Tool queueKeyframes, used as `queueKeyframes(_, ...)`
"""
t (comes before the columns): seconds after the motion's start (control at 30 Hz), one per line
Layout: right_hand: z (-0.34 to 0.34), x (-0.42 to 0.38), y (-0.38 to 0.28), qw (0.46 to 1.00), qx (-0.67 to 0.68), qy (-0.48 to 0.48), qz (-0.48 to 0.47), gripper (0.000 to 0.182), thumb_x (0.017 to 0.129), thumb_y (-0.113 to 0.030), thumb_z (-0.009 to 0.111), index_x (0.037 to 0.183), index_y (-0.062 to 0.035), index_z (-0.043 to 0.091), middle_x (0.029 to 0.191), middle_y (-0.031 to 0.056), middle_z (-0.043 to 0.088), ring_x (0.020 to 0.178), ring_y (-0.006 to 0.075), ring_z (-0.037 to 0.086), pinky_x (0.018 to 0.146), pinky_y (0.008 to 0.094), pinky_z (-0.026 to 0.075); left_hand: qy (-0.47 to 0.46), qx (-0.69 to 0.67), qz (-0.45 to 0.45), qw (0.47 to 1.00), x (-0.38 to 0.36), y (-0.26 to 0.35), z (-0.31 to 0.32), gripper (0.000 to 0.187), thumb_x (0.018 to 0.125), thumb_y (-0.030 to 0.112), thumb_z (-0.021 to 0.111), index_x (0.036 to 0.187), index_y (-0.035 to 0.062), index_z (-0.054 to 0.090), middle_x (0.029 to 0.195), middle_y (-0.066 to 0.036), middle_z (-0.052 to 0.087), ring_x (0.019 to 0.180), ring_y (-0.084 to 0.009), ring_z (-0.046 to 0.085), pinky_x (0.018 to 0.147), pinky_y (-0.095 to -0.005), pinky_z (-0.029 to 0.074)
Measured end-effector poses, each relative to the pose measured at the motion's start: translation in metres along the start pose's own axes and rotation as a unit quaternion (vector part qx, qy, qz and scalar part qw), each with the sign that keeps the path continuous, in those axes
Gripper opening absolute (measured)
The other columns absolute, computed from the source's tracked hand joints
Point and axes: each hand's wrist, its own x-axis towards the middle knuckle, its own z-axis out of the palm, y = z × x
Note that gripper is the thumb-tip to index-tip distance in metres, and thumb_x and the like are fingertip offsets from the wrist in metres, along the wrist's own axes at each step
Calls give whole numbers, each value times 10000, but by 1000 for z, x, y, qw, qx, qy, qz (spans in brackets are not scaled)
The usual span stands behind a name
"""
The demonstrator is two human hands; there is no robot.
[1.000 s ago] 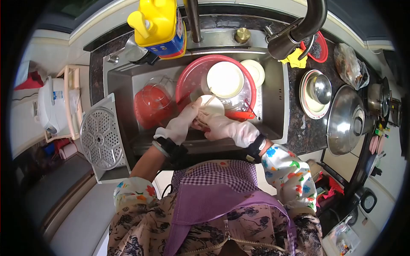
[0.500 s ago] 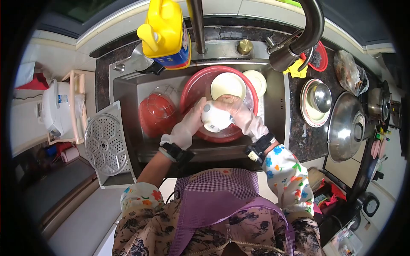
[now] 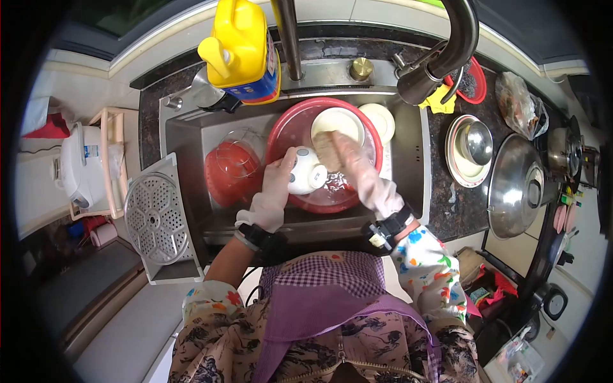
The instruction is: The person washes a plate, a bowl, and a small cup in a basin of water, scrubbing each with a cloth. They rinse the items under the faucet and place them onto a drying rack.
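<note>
My left hand (image 3: 274,188), in a translucent glove, grips a white bowl (image 3: 303,177) with grey dots. The bowl is tilted, its foot facing right. A tan cloth-like scrubbing pad (image 3: 327,152) is held in my gloved right hand (image 3: 363,177), just right of the bowl. Both hands are over a red basin (image 3: 277,131) of water in the sink. A cream dish (image 3: 337,119) lies in the far part of the basin, partly hidden by the pad. Another cream plate (image 3: 381,121) sits by the basin's right rim.
Left in the sink are a red colander-like bowl (image 3: 223,175) and a wire rack (image 3: 239,148). A yellow jug (image 3: 239,51) stands behind, near the faucet (image 3: 460,38). Stacked bowls (image 3: 456,143) and a large metal lid (image 3: 516,191) are on the right counter. A perforated steamer plate (image 3: 155,220) lies left.
My right hand has come off the bowl and moved slightly right, bringing the tan pad into clearer view. My left hand has shifted left with the bowl, whose foot now faces more right.
</note>
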Motion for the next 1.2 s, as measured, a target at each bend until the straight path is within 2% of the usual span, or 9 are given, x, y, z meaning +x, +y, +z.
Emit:
queueKeyframes(0.1, 32, 4, 40, 919, 272, -102, 264, 324, 951, -199, 479, 1198, 8, 515, 1067, 26, 585, 991, 96, 524, 867, 235, 435, 42, 73, 13, 996, 16, -13, 5, 509, 880, 422, 544, 1064, -49, 601, 864, -80, 650, 678, -151, 622, 603, -281, 478)
queueKeyframes(0.3, 60, -26, 66, 984, -131, -64, -106, 290, 813, -26, 569, 1098, -59, 606, 1095, 104, 600, 991, 246, 582, 896, 327, 448, 13, -46, -59, 997, 27, -28, -9, 452, 877, 331, 551, 1148, -30, 552, 899, -93, 644, 741, -175, 619, 669, -289, 482)
queueKeyframes(0.37, 65, -30, 57, 996, -24, -86, -13, 270, 718, -11, 596, 976, -70, 652, 1060, 122, 614, 995, 280, 584, 872, 349, 463, 20, 422, 333, 843, 39, -62, -35, 512, 859, 242, 562, 1280, -14, 425, 1062, -141, 609, 930, -218, 604, 803, -306, 474)
queueKeyframes(0.43, 47, -32, 43, 959, -182, -91, -200, 212, 683, -8, 608, 883, -62, 656, 1022, 114, 625, 961, 262, 598, 830, 358, 476, -17, 421, 238, 875, 30, -41, -31, 543, 853, 205, 556, 1320, 2, 367, 1133, -160, 572, 1008, -240, 574, 856, -316, 454)
queueKeyframes(0.77, 33, -12, 19, 948, 161, -49, 270, 114, 755, -20, 563, 850, 36, 592, 807, 68, 590, 717, 154, 558, 595, 282, 459, -71, 292, 93, 949, 46, -55, -54, 559, 850, 188, 569, 1340, 30, 352, 1197, -159, 543, 1091, -236, 542, 923, -312, 421)
queueKeyframes(0.83, 32, -17, 36, 977, 94, -104, 158, 135, 742, -46, 595, 859, 22, 597, 813, 75, 599, 709, 174, 571, 596, 282, 468, -97, 110, 35, 989, 46, -52, -52, 580, 844, 243, 609, 1318, 4, 376, 1174, -135, 561, 1076, -215, 546, 923, -303, 422)
queueKeyframes(0.93, 32, -13, 33, 981, -82, -168, 60, 186, 718, -87, 647, 881, -7, 610, 852, 91, 619, 745, 209, 598, 635, 292, 491, -86, 475, 197, 853, 11, -14, -29, 459, 907, 306, 515, 1247, 2, 467, 1100, -125, 588, 985, -190, 580, 854, -303, 455)
queueKeyframes(1.0, 35, -1, 39, 921, -344, -172, 68, 224, 705, -101, 669, 914, -36, 622, 918, 100, 633, 853, 228, 616, 729, 312, 516, -6, 7, -87, 996, 30, -22, -23, 441, 879, 384, 533, 1073, -8, 588, 860, -109, 624, 746, -184, 589, 715, -316, 466)
queueKeyframes(1.2, 32, -6, 35, 962, -139, -163, 167, 105, 768, -33, 634, 869, -5, 638, 816, 204, 612, 702, 340, 597, 634, 351, 484, 39, 109, -2, 993, 26, -18, -20, 469, 862, 442, 548, 941, -14, 625, 803, -68, 616, 694, -146, 578, 641, -320, 457)
